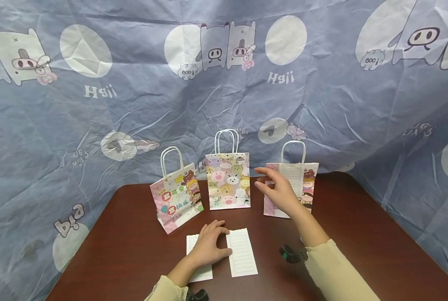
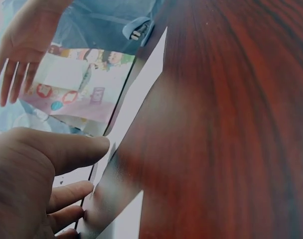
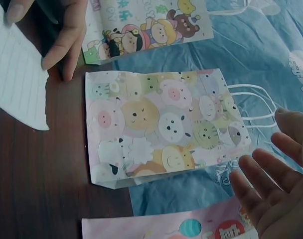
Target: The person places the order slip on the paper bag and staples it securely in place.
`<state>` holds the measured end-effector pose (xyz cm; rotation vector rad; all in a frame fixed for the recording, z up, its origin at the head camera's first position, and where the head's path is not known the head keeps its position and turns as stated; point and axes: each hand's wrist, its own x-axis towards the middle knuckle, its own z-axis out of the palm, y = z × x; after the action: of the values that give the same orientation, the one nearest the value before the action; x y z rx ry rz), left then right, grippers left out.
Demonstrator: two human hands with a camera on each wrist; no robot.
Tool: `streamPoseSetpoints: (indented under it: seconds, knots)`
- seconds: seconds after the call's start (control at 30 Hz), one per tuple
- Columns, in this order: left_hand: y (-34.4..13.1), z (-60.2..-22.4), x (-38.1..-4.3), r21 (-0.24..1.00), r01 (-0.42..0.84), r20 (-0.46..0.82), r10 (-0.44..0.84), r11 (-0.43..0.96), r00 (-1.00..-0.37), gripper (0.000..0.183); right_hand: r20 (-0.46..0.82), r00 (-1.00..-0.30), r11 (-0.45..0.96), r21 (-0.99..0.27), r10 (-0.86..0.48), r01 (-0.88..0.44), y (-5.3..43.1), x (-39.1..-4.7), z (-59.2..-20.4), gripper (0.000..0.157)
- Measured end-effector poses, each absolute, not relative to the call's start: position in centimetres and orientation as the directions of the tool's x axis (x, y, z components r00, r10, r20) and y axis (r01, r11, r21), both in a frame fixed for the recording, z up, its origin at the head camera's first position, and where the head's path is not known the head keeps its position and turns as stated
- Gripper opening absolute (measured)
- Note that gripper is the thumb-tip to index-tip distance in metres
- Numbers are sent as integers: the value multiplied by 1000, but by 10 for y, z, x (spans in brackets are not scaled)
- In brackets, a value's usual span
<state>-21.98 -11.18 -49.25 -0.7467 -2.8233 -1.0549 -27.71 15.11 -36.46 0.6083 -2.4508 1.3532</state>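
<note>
Two narrow lined paper sheets lie on the table. My left hand (image 1: 208, 242) rests across the left sheet (image 1: 203, 274), and its thumb and forefinger touch the near edge of the right sheet (image 1: 242, 253). In the left wrist view, the thumb lies against this white sheet (image 2: 139, 97). My right hand (image 1: 278, 190) is raised in front of the right paper bag (image 1: 270, 209), its fingers loosely spread and holding nothing. Another lined sheet (image 1: 292, 175) is on that bag's front, partly behind the hand. The right wrist view shows the right hand (image 3: 276, 184) beside the animal-print bag (image 3: 166, 124).
The animal-print paper bag (image 1: 227, 179) stands upright at the back middle, with white handles. A pink and white bag (image 1: 178, 198) stands angled to its left. Behind the dark wooden table (image 1: 107, 251) hangs a blue printed cloth (image 1: 216, 96).
</note>
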Motion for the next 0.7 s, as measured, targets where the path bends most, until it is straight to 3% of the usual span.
streamPoseSetpoints:
  seconds: [0.17,0.4,0.7]
  knots:
    - [-113,-493,-222,635,452,226,409,626,-884,48,435,-868,405,-768,-240,-497,144,-287,-361,52]
    - [-113,-493,-223,666,423,221,379,615,-899,57,373,-895,315,-843,-244,-437,137,-296,-357,61]
    - [-112,-494,-222,627,426,208,387,652,-898,59,350,-909,258,-878,-228,-403,125,-310,-355,66]
